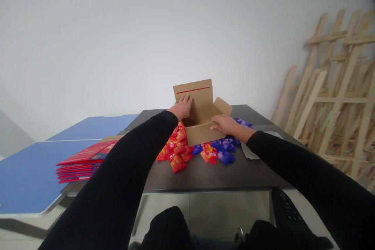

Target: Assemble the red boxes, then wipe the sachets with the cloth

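Observation:
A brown cardboard box (202, 103) stands partly unfolded above the dark table, its lid raised and a red strip along the lid's top edge. My left hand (182, 107) lies on the box's left side by the lid, fingers stretched out. With my right hand (224, 124) I grip the front wall near its right end, the fingertips curled over the edge. One side flap sticks out at the right. Below and left of the box lie red and orange sachets (177, 146); purple-blue sachets (225, 148) are under its right end.
A stack of red flat packages (84, 162) sits at the table's left, beside a blue table (26, 172). A pale sheet (249, 151) is under my right forearm. Wooden easels (336, 93) lean on the wall at right. The dark table's front edge (216, 190) is near my knees.

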Available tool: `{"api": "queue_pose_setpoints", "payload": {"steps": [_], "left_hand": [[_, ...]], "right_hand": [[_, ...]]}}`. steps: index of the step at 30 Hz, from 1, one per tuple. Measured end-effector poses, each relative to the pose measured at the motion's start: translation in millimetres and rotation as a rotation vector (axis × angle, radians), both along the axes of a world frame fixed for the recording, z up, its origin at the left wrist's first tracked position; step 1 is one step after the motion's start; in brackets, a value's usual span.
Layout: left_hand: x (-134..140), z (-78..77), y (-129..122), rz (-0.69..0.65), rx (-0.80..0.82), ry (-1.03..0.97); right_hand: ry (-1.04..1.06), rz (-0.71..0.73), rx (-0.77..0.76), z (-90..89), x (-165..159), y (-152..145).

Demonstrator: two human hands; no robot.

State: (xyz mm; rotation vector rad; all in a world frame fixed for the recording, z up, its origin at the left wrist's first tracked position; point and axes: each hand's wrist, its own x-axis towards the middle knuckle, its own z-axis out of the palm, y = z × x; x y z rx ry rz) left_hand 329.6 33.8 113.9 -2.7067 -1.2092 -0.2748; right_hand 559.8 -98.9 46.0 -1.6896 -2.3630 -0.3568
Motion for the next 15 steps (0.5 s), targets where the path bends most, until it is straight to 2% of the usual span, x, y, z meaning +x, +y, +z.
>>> {"api": "queue_pose_setpoints", "payload": {"steps": [7, 11, 15], "left_hand": [[-0.4, 2.6, 0.4, 0.118, 0.011, -0.053], [-1.2, 2.6, -0.5, 0.118, -0.063, -0.092], [-2.0, 2.1, -0.3, 0.135, -0.041, -0.09]], "right_hand": [[-0.04, 0.038, 0.004, 0.0, 2.0, -13.1], [-0.069, 0.031, 0.007, 2.5, -1.3, -18.5], [-0.084, 0.027, 0.034, 3.8, -5.0, -21.3]]}}
